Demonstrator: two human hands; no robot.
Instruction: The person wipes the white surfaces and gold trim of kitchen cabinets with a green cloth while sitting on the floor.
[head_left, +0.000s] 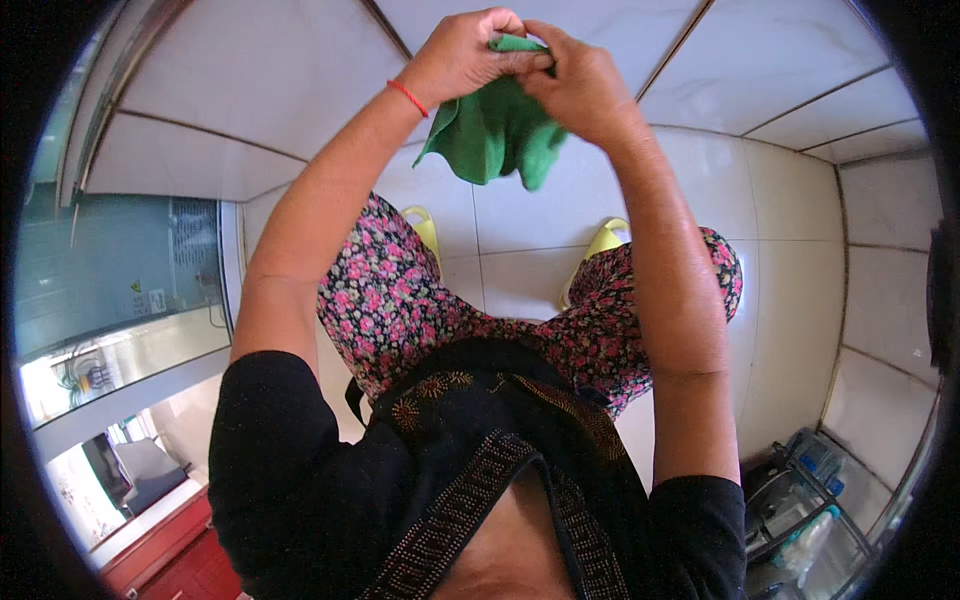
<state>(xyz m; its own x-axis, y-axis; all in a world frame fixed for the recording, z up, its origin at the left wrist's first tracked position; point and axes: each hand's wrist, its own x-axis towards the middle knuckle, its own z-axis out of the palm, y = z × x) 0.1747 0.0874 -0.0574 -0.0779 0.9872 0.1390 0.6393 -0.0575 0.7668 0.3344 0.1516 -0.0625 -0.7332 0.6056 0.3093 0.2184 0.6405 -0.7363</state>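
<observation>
A green cloth (495, 135) hangs between my two hands at the top of the view, in front of the tiled wall. My left hand (480, 56), with a red cord around its wrist, pinches the rolled upper edge of the cloth. Close beside it, my right hand (581, 82) grips the same edge from the other side, and the fingers of both hands meet there. The lower part of the cloth falls in loose folds, slightly blurred. Below it are my legs in flowered trousers (390, 300) and yellow slippers (426, 232).
White wall tiles (255, 75) rise ahead, above a tiled floor (547, 214). At the left stands a glass panel (120, 262) in a pale frame, with a red cabinet (169, 559) below. A dark rack (795, 525) holding plastic items stands at the lower right.
</observation>
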